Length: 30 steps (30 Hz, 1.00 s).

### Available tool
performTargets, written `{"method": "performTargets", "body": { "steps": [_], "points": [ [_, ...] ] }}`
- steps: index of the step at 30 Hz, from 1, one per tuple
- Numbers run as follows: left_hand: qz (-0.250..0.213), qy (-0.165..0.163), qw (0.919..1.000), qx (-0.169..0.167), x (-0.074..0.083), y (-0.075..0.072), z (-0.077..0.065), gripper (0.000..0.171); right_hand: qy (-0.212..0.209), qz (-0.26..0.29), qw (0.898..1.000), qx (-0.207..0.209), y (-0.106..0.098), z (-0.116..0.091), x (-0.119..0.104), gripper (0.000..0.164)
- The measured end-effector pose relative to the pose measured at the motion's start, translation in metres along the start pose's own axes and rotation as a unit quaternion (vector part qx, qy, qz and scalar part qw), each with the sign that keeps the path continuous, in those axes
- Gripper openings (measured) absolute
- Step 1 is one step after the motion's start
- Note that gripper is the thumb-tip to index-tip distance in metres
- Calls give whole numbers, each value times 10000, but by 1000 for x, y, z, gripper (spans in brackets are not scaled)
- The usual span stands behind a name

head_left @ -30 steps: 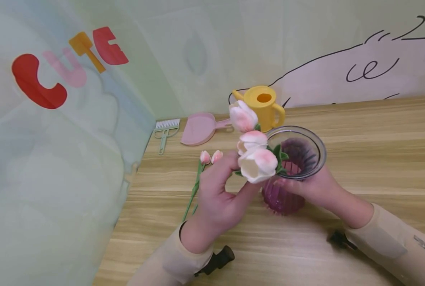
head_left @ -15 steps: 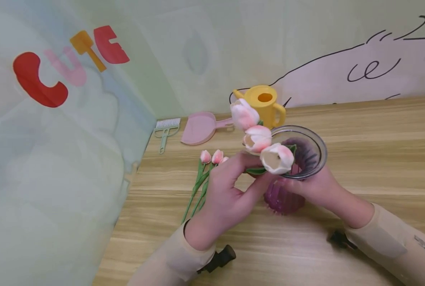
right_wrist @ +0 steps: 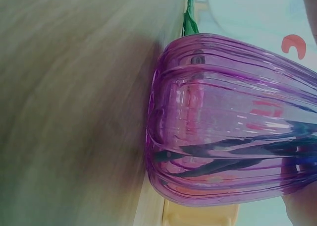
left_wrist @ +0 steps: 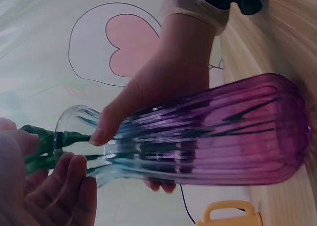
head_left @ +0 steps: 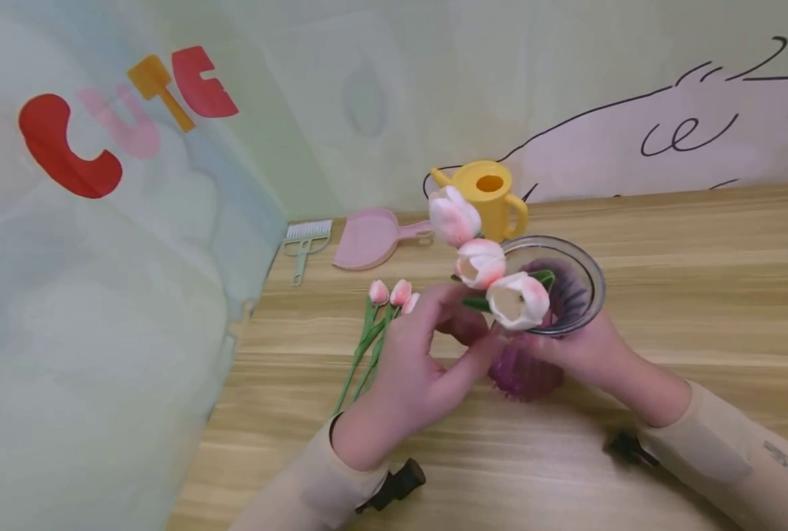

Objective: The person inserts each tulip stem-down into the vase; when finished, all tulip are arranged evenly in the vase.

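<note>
Apparent insertion step: right hand point(head_left: 586, 352) grips the vase point(head_left: 526, 375); left hand point(head_left: 413, 372), fingers curled beside the tulips point(head_left: 489, 262), grip unclear from here. Next: likely settle stems point(left_wrist: 42, 163).

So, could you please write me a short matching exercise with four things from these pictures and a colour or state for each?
1. Vase
2. Watering can
3. Dustpan
4. Brush

A. Pink
B. Pale green with white bristles
C. Gripped by the right hand
D. Yellow

Pairs: 1-C, 2-D, 3-A, 4-B
</note>
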<state>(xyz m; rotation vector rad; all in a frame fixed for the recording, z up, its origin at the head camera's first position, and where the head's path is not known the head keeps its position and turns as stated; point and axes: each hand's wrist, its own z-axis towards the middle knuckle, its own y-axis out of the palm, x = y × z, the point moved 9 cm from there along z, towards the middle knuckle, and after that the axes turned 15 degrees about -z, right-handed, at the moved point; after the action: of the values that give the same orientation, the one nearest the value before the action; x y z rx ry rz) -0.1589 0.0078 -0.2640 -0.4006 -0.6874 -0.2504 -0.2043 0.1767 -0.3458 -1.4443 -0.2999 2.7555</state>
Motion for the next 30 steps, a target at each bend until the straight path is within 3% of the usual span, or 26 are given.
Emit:
{"method": "performTargets", "body": {
  "steps": [6,12,18,26,30],
  "points": [
    [48,-523,9985,138,-13,-18,-12,33,9,-90,10000,26,0,2,2,82],
    [1018,-977,9900,-49,-28,-33,-21,21,46,-61,10000,61,-1,0,2,81],
    [2126,-1567,9634,-450,-46,-42,-37,19,60,-115,9999,39,0,0,2,82],
    [2843,-2263,9289,-713,-69,-58,-62,20,130,-126,9998,-12,1,0,4,83],
    [3142,-2746,9048,-845,-80,-68,-81,25,128,-155,9998,6,1,-1,5,82]
  ]
}}
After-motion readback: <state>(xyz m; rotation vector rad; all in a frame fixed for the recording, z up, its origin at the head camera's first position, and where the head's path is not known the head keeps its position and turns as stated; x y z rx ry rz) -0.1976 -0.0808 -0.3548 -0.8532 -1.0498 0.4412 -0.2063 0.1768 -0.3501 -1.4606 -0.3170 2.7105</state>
